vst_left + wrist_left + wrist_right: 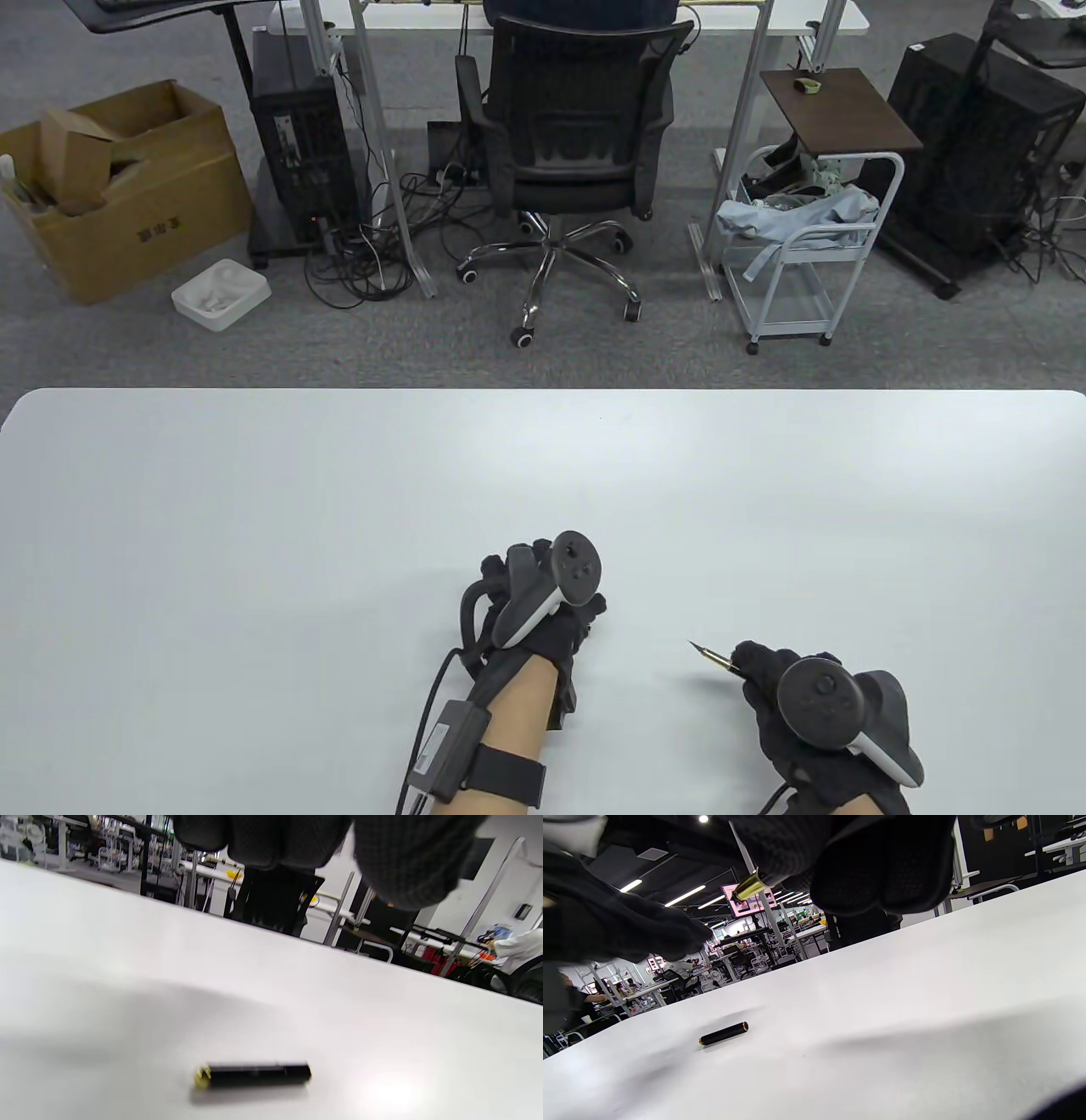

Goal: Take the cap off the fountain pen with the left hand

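Note:
The black fountain pen cap with a gold end lies flat on the white table, apart from any finger. It also shows in the right wrist view. In the table view it is hidden under my left hand, which hovers over it with nothing in it. My left fingers hang above the cap without touching it. My right hand grips the uncapped fountain pen, its bare nib pointing up and left. The pen's gold section sticks out from my right fingers.
Beyond the table's far edge stand an office chair, a white cart, a cardboard box and computer towers on the carpet. Nothing else lies on the table.

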The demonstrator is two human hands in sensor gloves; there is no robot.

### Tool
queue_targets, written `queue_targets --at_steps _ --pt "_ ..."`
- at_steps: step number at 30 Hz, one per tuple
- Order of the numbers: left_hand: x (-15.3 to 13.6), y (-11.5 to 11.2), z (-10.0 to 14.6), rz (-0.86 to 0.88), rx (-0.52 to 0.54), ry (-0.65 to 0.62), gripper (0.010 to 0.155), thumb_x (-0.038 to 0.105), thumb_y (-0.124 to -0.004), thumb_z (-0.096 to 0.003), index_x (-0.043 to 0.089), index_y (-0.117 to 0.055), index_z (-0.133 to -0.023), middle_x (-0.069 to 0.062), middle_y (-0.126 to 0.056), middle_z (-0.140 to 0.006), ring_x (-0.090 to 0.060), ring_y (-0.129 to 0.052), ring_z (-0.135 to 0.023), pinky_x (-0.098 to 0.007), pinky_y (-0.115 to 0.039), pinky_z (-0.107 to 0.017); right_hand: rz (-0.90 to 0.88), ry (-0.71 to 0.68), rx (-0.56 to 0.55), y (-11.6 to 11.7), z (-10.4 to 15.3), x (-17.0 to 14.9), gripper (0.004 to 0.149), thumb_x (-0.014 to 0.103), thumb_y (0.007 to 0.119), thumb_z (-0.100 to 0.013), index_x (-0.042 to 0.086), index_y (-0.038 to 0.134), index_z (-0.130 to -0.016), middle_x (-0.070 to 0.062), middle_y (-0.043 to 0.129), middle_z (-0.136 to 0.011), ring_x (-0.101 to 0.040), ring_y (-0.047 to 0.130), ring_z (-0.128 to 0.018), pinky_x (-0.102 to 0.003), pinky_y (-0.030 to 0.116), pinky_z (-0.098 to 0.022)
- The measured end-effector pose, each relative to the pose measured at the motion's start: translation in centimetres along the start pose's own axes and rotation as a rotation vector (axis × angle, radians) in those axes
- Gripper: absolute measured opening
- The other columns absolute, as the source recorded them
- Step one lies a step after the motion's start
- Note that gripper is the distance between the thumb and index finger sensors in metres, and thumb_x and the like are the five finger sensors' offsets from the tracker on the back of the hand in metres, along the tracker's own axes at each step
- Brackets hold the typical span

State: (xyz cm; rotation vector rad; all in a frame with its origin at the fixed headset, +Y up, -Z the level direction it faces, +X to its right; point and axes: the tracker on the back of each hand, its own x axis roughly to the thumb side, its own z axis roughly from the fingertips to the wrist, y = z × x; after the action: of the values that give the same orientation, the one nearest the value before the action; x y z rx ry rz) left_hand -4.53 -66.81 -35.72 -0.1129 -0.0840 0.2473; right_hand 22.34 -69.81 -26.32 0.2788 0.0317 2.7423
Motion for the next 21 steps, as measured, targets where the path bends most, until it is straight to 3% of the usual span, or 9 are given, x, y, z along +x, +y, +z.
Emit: queue_targets --at_steps 5,11,17,21 --pt "-2.5 2.3 3.9 -0.046 0.035 -0.047 0.083 0.057 -0.077 -0.0413 0.021 -0.051 -0.112 -0.017 -0.045 -0.12 -0.052 -0.038 -0.112 -0.078 -0.026 -0.069 0.04 0.012 0.023 0.3 -0.1 0.0 0.05 0.017 0.069 -0.048 0.009 0.057 -0.096 -0.009 0.081 -0.077 -0.046 0.076 -0.073 -0.075 0.039 -0.064" --pt "-7.3 1.4 7.0 0.021 0.017 -0.044 0.088 0.06 -0.074 -0.0418 0.023 -0.04 -0.114 -0.019 -0.028 -0.121 -0.052 -0.02 -0.111 -0.079 -0.021 -0.067 0.092 0.029 0.101 1.6 -0.6 -0.1 0.049 0.017 0.069 -0.048 0.01 0.058 -0.095 -0.01 0.082 -0.077 -0.047 0.072 -0.082 -0.076 0.038 -0.064" --pt "-12.0 -1.8 7.2 -0.01 -0.021 0.009 0.091 0.064 -0.071 -0.0414 0.024 -0.032 -0.114 -0.019 -0.02 -0.12 -0.054 -0.015 -0.11 -0.081 -0.019 -0.065 0.076 0.032 0.162 2.8 -1.2 -0.3 0.049 0.017 0.069 -0.047 0.011 0.059 -0.094 -0.01 0.081 -0.078 -0.048 0.069 -0.085 -0.076 0.036 -0.064" --pt "-13.6 -2.5 6.7 0.015 -0.102 0.047 0.091 0.063 -0.07 -0.0424 0.024 -0.028 -0.114 -0.019 -0.016 -0.12 -0.053 -0.012 -0.109 -0.08 -0.018 -0.065 0.066 0.068 0.234 4.1 -1.6 -1.1 0.049 0.017 0.071 -0.047 0.011 0.06 -0.094 -0.011 0.081 -0.079 -0.048 0.068 -0.085 -0.077 0.035 -0.064"
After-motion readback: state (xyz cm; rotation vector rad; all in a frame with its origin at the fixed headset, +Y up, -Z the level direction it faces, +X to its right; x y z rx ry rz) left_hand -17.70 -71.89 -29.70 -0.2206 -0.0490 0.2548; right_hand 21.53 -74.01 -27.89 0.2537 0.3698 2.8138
